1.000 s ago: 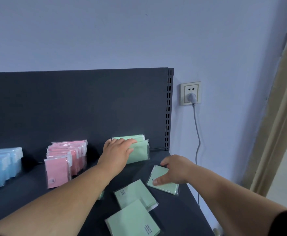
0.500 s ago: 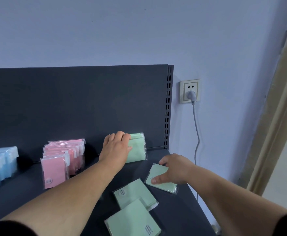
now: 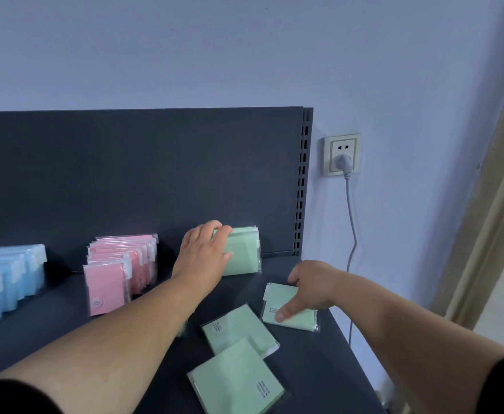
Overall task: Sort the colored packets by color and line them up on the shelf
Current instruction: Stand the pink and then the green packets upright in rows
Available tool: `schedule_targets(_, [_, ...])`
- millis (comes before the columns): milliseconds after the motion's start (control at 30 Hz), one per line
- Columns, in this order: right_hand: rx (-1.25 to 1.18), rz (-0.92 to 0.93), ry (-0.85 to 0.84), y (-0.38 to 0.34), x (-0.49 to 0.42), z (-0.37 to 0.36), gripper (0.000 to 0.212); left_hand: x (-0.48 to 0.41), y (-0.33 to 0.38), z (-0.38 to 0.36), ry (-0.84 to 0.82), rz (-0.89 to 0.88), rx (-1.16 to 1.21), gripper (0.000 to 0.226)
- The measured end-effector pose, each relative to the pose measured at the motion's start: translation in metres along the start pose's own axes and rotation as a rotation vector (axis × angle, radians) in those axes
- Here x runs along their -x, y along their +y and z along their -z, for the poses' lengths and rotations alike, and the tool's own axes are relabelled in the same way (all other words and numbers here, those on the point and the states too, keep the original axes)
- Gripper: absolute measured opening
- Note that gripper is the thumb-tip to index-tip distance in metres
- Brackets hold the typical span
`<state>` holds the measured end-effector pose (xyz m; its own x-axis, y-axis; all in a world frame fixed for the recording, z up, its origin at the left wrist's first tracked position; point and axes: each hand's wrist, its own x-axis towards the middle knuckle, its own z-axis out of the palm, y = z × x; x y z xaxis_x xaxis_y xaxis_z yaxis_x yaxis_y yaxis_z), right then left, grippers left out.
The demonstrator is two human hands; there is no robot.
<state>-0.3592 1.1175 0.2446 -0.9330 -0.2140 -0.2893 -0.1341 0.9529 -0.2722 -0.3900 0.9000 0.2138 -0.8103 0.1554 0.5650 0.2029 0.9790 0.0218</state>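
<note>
Small dark print is showing on 3 flat green packets [image 3: 236, 380], but it is proving too tiny to read.

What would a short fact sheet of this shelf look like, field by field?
left hand: grips the standing green stack by the back panel
right hand: pinches a flat green packet
loose green packets: two more lie flat, overlapping, at the front
pink row: upright, left of the green
blue row: upright, far left
shelf: dark grey

I find bare shelf [image 3: 50, 339] before the pink row [image 3: 119, 270] and blue row [image 3: 6, 282]; loose green packets [image 3: 236, 327] crowd the right; the back panel [image 3: 125, 174] blocks behind.
</note>
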Motion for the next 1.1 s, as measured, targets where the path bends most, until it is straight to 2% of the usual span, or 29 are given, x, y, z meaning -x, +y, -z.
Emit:
schedule_targets(167, [-0.097,-0.025,0.082,-0.002,0.004,0.0,0.066,0.01,-0.006,0.016,-0.011,0.025,0.021,0.045])
schedule_targets(267, [-0.233,-0.017,0.167,-0.001,0.006,0.008,0.045,0.02,-0.013,0.031,-0.049,0.054,0.063,0.036])
schedule_targets(333, [-0.409,-0.012,0.144,0.0,0.008,0.014,0.03,0.029,-0.013,0.047,-0.209,0.12,0.153,0.03])
schedule_targets(367, [-0.475,-0.012,0.113,0.001,0.01,0.017,0.025,0.033,-0.01,0.056,-0.344,0.151,0.191,0.034])
schedule_targets(467, [-0.539,0.013,0.068,0.001,0.015,0.021,0.021,0.043,0.008,0.073,-0.732,0.145,0.136,0.065])
schedule_targets(567, [-0.574,0.024,0.057,0.001,0.018,0.019,0.015,0.046,0.026,0.072,-0.848,0.133,0.086,0.062])
schedule_targets(633, [-0.601,0.022,0.046,0.002,0.019,0.015,0.011,0.045,0.031,0.069,-0.894,0.166,0.091,0.055])
schedule_targets(700, [-0.643,0.01,0.052,0.005,0.021,0.012,0.012,0.043,0.032,0.067,-0.947,0.229,0.09,0.057])
schedule_targets(800, [-0.747,-0.015,0.081,0.011,0.024,0.006,0.011,0.042,0.032,0.066,-0.957,0.333,0.123,0.061])
schedule_targets(867, [-0.841,-0.035,0.098,0.017,0.027,0.002,0.015,0.042,0.033,0.068,-0.929,0.349,0.15,0.055])
schedule_targets(933, [-0.98,-0.057,0.101,0.024,0.029,0.0,0.019,0.042,0.032,0.07,-0.829,0.383,0.215,0.045])
schedule_targets(1000, [-1.144,-0.059,0.093,0.03,0.031,0.0,0.019,0.041,0.028,0.072,-0.7,0.476,0.38,0.039])
schedule_targets(1100, [-1.309,-0.039,0.085,0.038,0.034,-0.001,0.017,0.039,0.023,0.072,-0.605,0.608,0.671,0.037])
